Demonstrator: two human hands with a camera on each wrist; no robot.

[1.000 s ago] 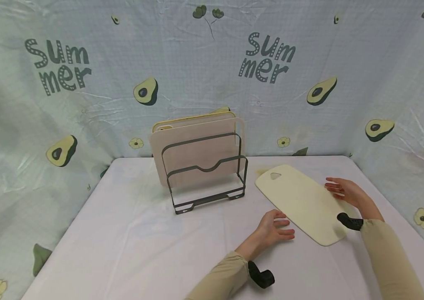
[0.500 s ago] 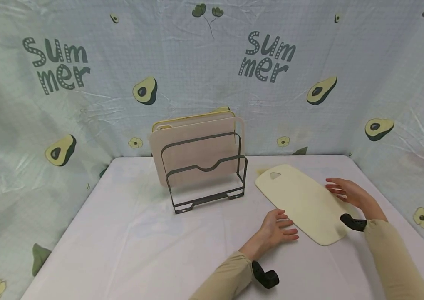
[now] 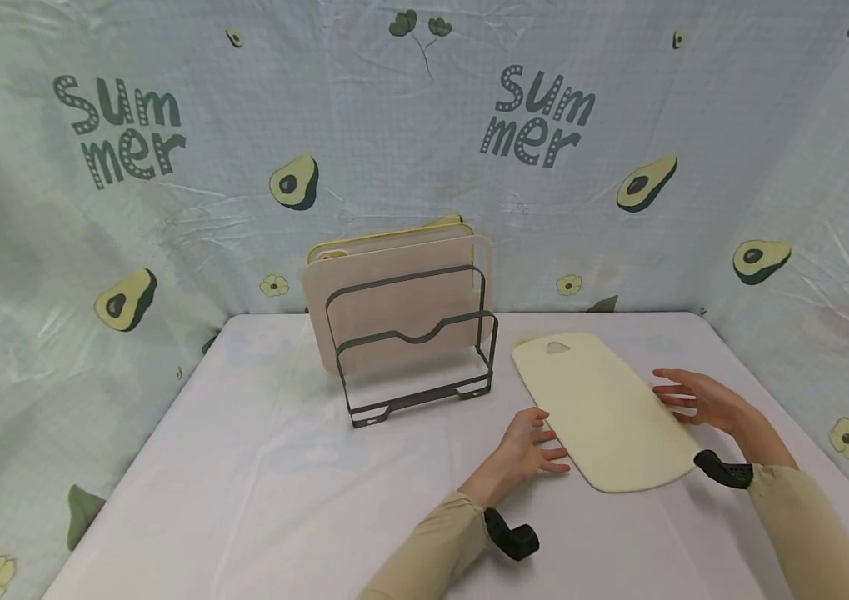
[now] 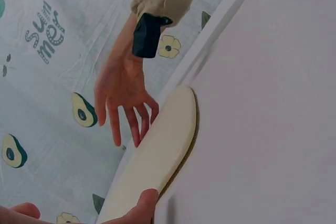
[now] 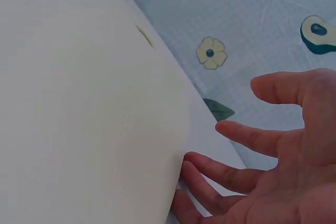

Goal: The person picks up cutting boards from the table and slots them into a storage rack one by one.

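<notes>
- The cream cutting board (image 3: 604,412) between my hands has turned: it lay slanting away toward my left, and now its handle-hole end points more straight ahead of me.
- Its near rounded end has slid toward my left hand (image 3: 525,442), and that side now rides lifted off the table (image 3: 244,467).
- My left hand has moved from beside the board to touching its edge.
- My right hand (image 3: 705,402) has drawn nearer me, fingertips at the board's right edge.
</notes>
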